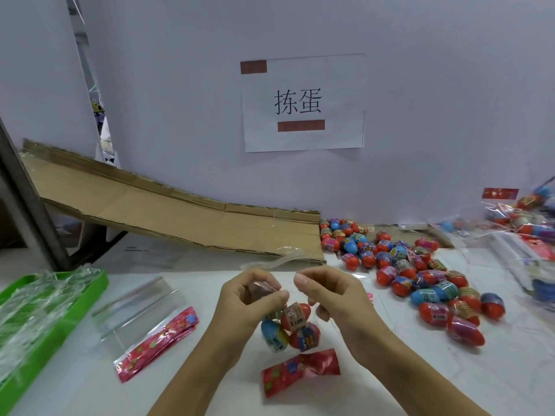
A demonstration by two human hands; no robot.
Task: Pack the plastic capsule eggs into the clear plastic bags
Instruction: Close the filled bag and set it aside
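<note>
bag in hand: we've got a clear plastic bag (292,325) held up over the worktop (390,370), a few capsule eggs (295,316) already inside, its red patterned header strip (300,372) lying on the worktop below.
left hand (255,298): fingers curled and pinched on the bag's upper film, with what looks like another capsule under the fingers; can't confirm.
right hand (330,298): thumb and forefinger pinched narrow on film or a thin tie just beside the left hand; can't tell which.
step: we read this as closing or gathering the bag's mouth after loading.
doing it well: keep the eggs hanging low so their weight pulls the film straight, gather the mouth evenly, don't let go with both hands at once. Film looks slippery; pinch firm.
supply: loose egg pile (417,274) on the worktop to the right, near the right hand.
spare bags: flat empty bags (144,319) with red headers left of the hands; green tray (90,292) holding clear film further left.
done stock: filled bags (522,217) at the far right, blurred.
background: cardboard ramp (168,211) leaning behind, paper sign (303,103) on the wall.
hidden: exact egg count in the bag, the bag's mouth edge, anything between the right fingertips.
</note>
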